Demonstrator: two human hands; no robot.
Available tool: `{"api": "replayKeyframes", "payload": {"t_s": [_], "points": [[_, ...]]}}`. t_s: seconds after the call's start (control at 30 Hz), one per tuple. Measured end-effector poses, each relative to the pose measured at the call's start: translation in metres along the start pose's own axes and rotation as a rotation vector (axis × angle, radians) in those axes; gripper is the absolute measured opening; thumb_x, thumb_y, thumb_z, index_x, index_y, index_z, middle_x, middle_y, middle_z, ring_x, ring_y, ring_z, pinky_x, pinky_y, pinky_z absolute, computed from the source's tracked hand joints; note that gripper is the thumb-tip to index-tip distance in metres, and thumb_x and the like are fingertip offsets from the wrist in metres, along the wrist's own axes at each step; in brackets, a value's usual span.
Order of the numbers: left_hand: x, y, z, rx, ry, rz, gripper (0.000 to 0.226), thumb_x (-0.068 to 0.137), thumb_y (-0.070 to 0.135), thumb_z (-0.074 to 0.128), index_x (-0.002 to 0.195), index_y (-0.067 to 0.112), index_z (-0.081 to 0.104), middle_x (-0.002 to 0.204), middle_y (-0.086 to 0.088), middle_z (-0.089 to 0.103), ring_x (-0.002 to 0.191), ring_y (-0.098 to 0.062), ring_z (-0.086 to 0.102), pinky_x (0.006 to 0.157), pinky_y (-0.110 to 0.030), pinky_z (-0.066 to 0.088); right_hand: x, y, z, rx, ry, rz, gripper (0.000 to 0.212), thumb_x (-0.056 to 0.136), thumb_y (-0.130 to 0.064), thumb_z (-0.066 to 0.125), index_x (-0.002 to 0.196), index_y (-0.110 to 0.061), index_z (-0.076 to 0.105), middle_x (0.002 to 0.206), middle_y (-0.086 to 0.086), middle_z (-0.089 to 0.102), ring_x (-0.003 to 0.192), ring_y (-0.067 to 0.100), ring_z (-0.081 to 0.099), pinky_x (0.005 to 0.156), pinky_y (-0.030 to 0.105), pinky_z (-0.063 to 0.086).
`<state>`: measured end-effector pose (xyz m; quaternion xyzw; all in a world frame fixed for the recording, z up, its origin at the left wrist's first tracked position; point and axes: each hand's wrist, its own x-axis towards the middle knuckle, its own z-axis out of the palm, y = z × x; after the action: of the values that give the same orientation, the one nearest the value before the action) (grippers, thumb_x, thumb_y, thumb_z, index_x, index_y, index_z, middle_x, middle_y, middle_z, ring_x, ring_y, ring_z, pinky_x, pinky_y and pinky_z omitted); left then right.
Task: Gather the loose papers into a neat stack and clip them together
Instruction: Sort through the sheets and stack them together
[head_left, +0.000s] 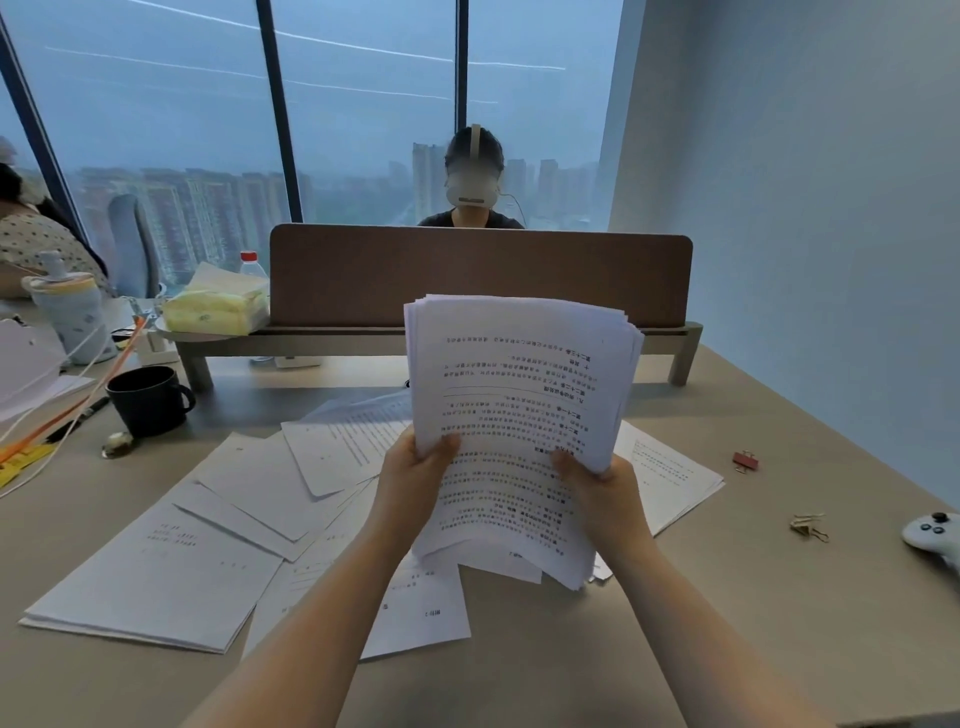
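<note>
A thick bundle of printed papers is raised upright above the desk, its sheets fanned unevenly at the top. My left hand grips its left edge, thumb on the front page. My right hand grips the right edge the same way. Several loose papers lie spread over the desk under and left of the bundle, and a few more sheets stick out to the right. A red binder clip lies on the desk at the right, with gold binder clips nearer to me.
A black mug stands at the left beside an orange cable, a pen and a pale bottle. A brown divider panel runs across the back, with a person behind it. A white controller lies at the right edge.
</note>
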<state>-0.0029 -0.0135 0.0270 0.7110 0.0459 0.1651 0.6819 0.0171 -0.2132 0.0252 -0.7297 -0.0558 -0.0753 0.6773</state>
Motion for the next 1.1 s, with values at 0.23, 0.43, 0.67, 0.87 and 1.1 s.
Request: {"api": "replayKeyframes", "payload": {"t_s": [0.23,0.43,0.67,0.87,1.1], "points": [[0.013,-0.022,-0.030,0.319,0.101,-0.034,0.030,0.095,0.025,0.058,0.124,0.017,0.059,0.116,0.000,0.066,0.105,-0.018,0.061,0.089,-0.033,0.049,0.010,0.002,-0.009,0.037,0.123,0.060,0.015,0.093,-0.015,0.064,0.079,-0.019,0.069,0.083,-0.003,0.072,0.082,0.024,0.070,0.073,0.039,0.057],[0.026,-0.060,-0.078,0.814,0.107,-0.150,0.049,0.090,0.022,0.056,0.139,0.021,0.049,0.142,-0.005,0.051,0.128,-0.025,0.046,0.102,-0.039,0.041,0.015,0.013,-0.017,0.195,0.093,0.288,0.008,0.093,-0.009,0.063,0.087,-0.009,0.068,0.086,0.009,0.074,0.073,0.027,0.071,0.060,0.036,0.057],[0.044,-0.069,-0.110,1.125,0.004,-0.255,0.063,0.090,0.016,0.046,0.151,0.026,0.032,0.159,0.002,0.030,0.142,-0.026,0.029,0.111,-0.043,0.035,0.026,0.043,-0.013,0.185,-0.033,0.536,0.017,0.094,-0.010,0.061,0.109,-0.004,0.066,0.099,0.019,0.075,0.087,0.039,0.073,0.076,0.054,0.059],[0.061,-0.074,-0.127,1.272,-0.045,-0.235,0.060,0.093,0.011,0.042,0.150,0.029,0.033,0.157,0.003,0.033,0.141,-0.023,0.033,0.110,-0.039,0.036,0.027,0.063,-0.009,0.222,-0.020,0.587,0.021,0.094,-0.005,0.059,0.113,0.000,0.065,0.104,0.023,0.073,0.092,0.042,0.071,0.080,0.054,0.057],[0.071,-0.079,-0.135,1.411,0.033,-0.056,0.026,0.094,0.021,0.046,0.095,0.023,0.071,0.101,-0.001,0.069,0.089,-0.022,0.064,0.075,-0.030,0.051,0.028,0.070,-0.006,0.228,0.019,0.568,0.017,0.093,-0.006,0.060,0.108,0.000,0.066,0.097,0.021,0.075,0.086,0.040,0.072,0.074,0.049,0.059]]}}
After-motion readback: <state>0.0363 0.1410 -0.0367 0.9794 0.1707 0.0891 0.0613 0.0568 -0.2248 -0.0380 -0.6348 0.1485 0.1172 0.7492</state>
